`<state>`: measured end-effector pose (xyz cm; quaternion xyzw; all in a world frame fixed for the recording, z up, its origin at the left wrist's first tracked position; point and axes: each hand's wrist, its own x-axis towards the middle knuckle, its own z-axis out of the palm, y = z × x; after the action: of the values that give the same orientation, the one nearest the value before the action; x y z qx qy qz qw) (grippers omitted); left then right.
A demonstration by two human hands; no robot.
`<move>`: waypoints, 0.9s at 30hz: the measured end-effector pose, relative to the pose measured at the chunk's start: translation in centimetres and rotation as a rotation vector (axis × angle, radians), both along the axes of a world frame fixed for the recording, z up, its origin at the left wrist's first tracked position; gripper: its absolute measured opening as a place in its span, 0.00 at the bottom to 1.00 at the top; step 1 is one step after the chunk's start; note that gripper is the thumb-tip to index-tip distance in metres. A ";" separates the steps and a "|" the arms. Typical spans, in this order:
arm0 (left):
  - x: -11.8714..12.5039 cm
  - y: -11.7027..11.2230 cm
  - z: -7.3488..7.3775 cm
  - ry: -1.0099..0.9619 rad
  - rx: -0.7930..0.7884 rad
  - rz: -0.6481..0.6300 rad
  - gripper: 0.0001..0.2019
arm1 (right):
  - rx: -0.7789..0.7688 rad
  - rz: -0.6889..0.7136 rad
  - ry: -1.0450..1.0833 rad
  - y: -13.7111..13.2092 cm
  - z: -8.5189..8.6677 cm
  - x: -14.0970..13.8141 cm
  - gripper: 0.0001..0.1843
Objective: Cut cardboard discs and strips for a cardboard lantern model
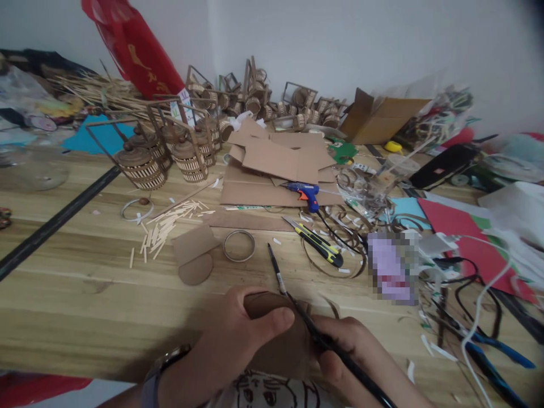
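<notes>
My left hand [238,334], at the near edge of the table, is closed on a brown cardboard piece [278,351], the thumb lying across its face. My right hand [352,345] is closed at the piece's right edge, with a long black pen-like tool [304,314] running between thumb and fingers. The tool's thin tip points away over the table, with a pale label behind it. Ahead lie a cut cardboard piece with a rounded end [195,269], a thin ring [238,246] and a yellow-black utility knife [318,243].
Cardboard sheets [272,161] carry a blue glue gun [304,191]. Small lidded bamboo baskets [142,167] stand at the left. Short sticks [164,229] are scattered nearby. Blue-handled pliers [488,362], a white cable [471,317] and brown strips [357,266] clutter the right.
</notes>
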<state>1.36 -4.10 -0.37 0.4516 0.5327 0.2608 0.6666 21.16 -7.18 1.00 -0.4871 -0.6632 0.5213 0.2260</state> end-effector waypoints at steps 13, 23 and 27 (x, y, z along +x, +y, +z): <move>0.0 0.4 -0.1 -0.080 -0.029 0.032 0.17 | 0.019 -0.027 0.045 0.3 -0.5 0.0 0.39; 0.0 0.6 -1.2 -0.261 -0.071 -0.006 0.25 | 0.107 -0.021 0.008 0.4 -2.3 0.6 0.39; -0.2 0.9 -1.1 -0.196 0.023 -0.057 0.21 | 0.037 0.009 0.028 0.6 -1.7 0.4 0.38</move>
<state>1.12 -3.22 -1.47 0.4466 0.4489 0.2907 0.7173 21.58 -6.62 -0.65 -0.4726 -0.6716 0.5166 0.2422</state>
